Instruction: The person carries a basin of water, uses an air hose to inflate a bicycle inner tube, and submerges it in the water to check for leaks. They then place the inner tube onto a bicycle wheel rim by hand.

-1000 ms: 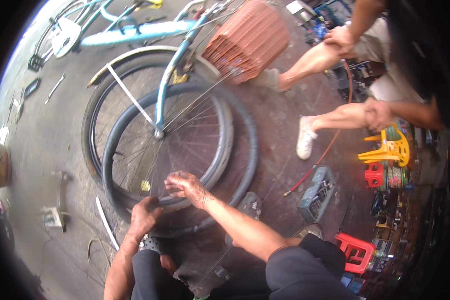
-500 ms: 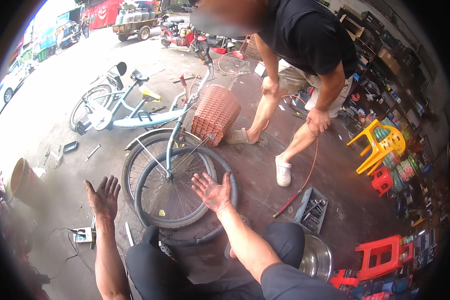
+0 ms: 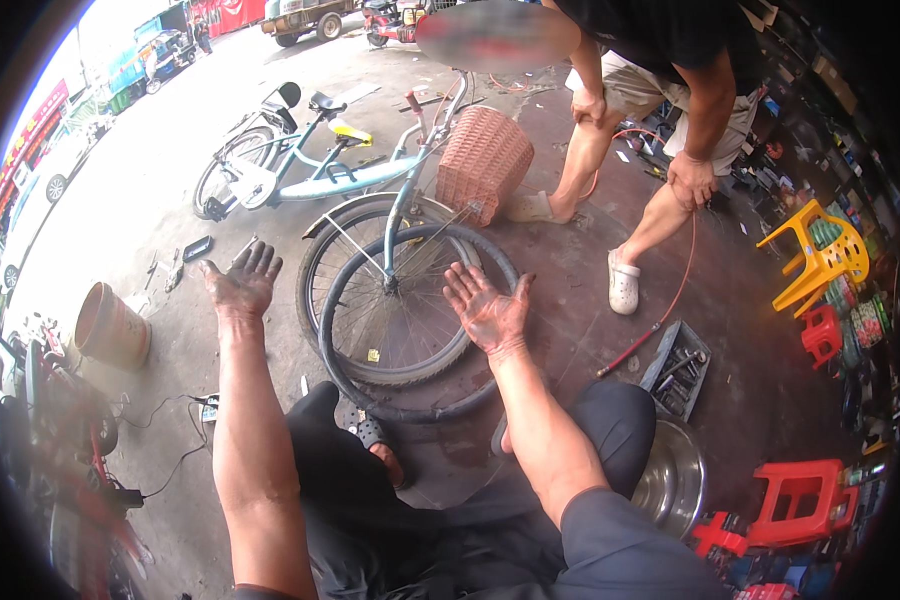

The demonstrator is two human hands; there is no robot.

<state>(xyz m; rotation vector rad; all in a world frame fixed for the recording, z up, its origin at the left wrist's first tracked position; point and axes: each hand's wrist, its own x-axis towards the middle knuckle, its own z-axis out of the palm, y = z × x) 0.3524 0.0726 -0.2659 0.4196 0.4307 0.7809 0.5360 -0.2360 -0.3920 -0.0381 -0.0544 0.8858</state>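
Note:
Both hands are raised with palms up, dark smudges on the skin and nothing in them. My left hand (image 3: 242,285) is open over the floor, left of the bicycle's front wheel. My right hand (image 3: 490,308) is open too, its fingers spread above the right edge of a loose dark bicycle tube or tyre (image 3: 430,412). That ring leans against the front wheel (image 3: 315,285) of a light-blue bicycle (image 3: 342,185), which lies on its side. A woven reddish-brown basket (image 3: 485,165) is fixed at its handlebar end.
A person in a black shirt (image 3: 670,40) bends forward, hands on knees, beyond the basket. Near my right knee are a grey tool tray (image 3: 678,372) and a metal basin (image 3: 682,480). Red stools (image 3: 798,500), a yellow chair (image 3: 820,255) and a bucket (image 3: 112,325) stand around. A red hose (image 3: 660,322) crosses the floor.
The view has shifted left and down, so the bicycle and the other person appear farther right and higher. Both my hands stay raised and open; the forearms show more.

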